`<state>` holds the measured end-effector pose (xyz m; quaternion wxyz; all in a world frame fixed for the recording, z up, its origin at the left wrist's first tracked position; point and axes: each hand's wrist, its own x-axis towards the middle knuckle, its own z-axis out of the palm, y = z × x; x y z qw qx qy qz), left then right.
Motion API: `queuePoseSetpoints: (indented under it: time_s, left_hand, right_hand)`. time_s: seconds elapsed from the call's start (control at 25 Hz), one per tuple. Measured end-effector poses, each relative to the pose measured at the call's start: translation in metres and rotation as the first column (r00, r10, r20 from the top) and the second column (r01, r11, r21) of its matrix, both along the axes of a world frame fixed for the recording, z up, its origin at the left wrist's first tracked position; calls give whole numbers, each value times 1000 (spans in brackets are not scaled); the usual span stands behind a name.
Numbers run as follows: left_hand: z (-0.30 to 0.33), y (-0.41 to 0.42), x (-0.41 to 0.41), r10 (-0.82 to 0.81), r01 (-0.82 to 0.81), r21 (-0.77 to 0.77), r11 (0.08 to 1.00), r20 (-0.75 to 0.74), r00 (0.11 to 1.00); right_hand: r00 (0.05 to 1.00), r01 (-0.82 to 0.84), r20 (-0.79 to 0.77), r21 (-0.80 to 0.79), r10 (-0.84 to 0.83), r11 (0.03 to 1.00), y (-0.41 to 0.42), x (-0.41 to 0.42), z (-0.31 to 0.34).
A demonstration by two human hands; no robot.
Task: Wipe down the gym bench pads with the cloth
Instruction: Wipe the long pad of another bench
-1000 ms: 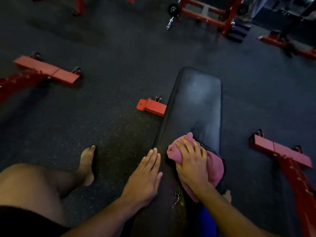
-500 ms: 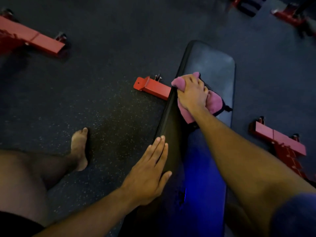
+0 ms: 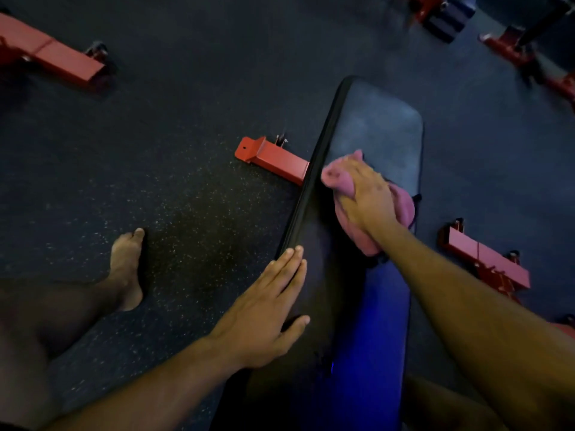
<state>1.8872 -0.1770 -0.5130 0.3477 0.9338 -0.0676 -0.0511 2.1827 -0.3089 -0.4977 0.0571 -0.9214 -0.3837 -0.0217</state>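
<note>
So there's this long black padded vinyl gym bench pad [image 3: 378, 126] running away across the dark speckled rubber floor [image 3: 174, 194], and the near end of it catches a blue glow. The person's right hand [image 3: 368, 197] is planted on top of a bunched-up pink cloth [image 3: 342, 185], roughly halfway up the pad and closer to its left side. The fingers look curled over the fabric, pressing it down onto the vinyl, with cloth sticking out past the fingertips and out to the right of the wrist. It's a bit blurry there, so I can't make out each finger.

The left hand [image 3: 264, 318] is nowhere near the cloth. It lies flat on the pad's left edge, closer to the body, fingers straight and together, thumb out to the side, holding nothing. The two hands are well apart.

A bare foot [image 3: 127, 269] stands on the floor left of the bench. A red steel frame foot [image 3: 270, 158] pokes out from under the pad on the left, and a matching red bar [image 3: 485, 259] sits off to the right. More red frame [image 3: 53, 54] lies at the far left.
</note>
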Motion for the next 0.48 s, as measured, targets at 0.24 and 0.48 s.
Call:
queuePoseSetpoints:
  time_s: [0.24, 0.48]
  left_hand:
    - [-4, 0, 3, 14, -14, -89, 996, 8, 1000]
    - [-7, 1, 2, 51, -47, -268, 962, 9, 999]
  right_hand:
    - [991, 134, -28, 5, -134, 991, 68, -7, 12]
    - [982, -101, -148, 98, 115, 990, -43, -109, 15]
